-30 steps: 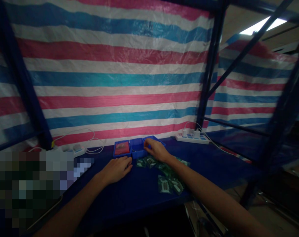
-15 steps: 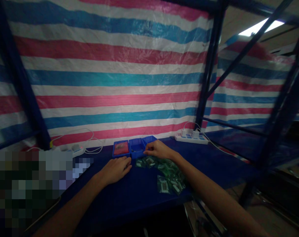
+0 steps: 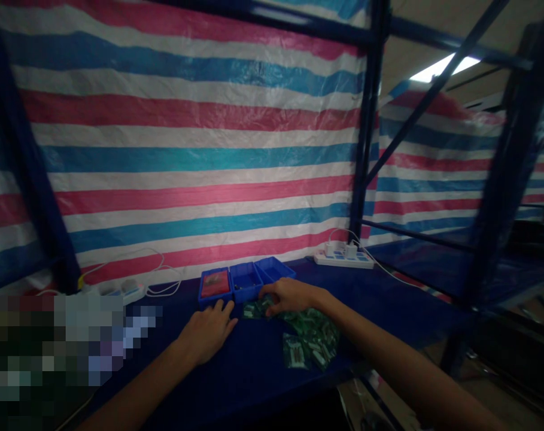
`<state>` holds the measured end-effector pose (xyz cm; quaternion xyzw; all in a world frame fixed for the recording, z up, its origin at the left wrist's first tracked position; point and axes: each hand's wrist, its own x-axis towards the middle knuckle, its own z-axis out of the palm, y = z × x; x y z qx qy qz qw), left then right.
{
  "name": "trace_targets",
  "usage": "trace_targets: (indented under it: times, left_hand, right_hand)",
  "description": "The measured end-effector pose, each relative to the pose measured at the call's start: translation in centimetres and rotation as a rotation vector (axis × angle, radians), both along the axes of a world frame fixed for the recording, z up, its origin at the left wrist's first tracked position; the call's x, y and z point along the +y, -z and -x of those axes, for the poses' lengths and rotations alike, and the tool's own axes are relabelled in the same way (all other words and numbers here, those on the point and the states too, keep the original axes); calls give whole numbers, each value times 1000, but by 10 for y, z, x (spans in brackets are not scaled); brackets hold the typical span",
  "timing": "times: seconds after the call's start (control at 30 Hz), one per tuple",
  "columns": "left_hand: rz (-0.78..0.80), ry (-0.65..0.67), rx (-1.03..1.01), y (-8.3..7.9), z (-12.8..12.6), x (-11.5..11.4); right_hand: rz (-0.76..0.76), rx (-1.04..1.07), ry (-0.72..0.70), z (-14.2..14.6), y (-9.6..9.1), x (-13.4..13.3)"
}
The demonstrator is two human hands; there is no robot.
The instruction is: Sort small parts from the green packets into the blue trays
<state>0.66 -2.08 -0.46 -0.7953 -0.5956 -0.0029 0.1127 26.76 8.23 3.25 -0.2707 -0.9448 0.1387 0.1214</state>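
My left hand [image 3: 209, 331] lies on the blue tabletop with its fingers spread, just in front of the blue bin holding a red packet [image 3: 215, 283]. It holds nothing. My right hand [image 3: 292, 296] reaches in from the right, its thumb and index finger closed around a small clear plastic packet [image 3: 266, 304]. Another small packet [image 3: 250, 310] lies to the left of those fingers. Below the right hand and forearm spreads a pile of greenish plastic packets [image 3: 310, 323] with small pale parts inside. A middle blue bin [image 3: 245, 280] contains a few tiny bits.
A third blue bin [image 3: 274, 269] stands tilted at the right of the row. White power strips [image 3: 343, 257] with cables sit at the back right and back left. Blue metal posts [image 3: 365, 131] frame the table before a striped plastic sheet [image 3: 186, 191]. The left foreground is pixelated.
My right hand has moved from the bins' front edge down to the packets, closing on one. My left hand's fingers have spread more. The view has tilted upward slightly.
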Motion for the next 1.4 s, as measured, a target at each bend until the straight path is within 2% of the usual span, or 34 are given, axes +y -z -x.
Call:
trace_targets:
  times: [0.17, 0.3, 0.43, 0.63, 0.77, 0.9, 1.07, 1.17, 1.23, 1.3, 1.4]
  left_hand:
    - [-26, -41, 10, 9, -1, 3]
    - [16, 23, -12, 6, 0, 2]
    - [29, 91, -28, 2, 1, 3]
    - [18, 160, -34, 5, 2, 16]
    - [22, 172, -40, 4, 2, 22]
    - [83, 129, -46, -12, -4, 19]
    - [103, 70, -2, -47, -8, 11]
    - [-10, 105, -116, -66, 0, 13]
    - [-134, 166, -238, -72, 6, 18]
    - [-270, 207, -342, -73, 11, 26]
    - [-332, 317, -378, -67, 13, 37]
  right_hand:
    - [-56, -65, 24, -2, 7, 2]
    - [-90, -54, 19, 2, 7, 11]
    - [-97, -100, 10, 10, 0, 16]
    - [54, 64, -160, 16, -20, 22]
    - [233, 255, -159, 17, -21, 31]
    - [352, 474, -78, 19, -20, 33]
    - [363, 650, 29, 22, -30, 30]
    - [387, 719, 39, 25, -34, 33]
    - [408, 761, 47, 29, -33, 35]
    - [429, 790, 55, 32, -30, 35]
    - [460, 807, 53, 37, -22, 32]
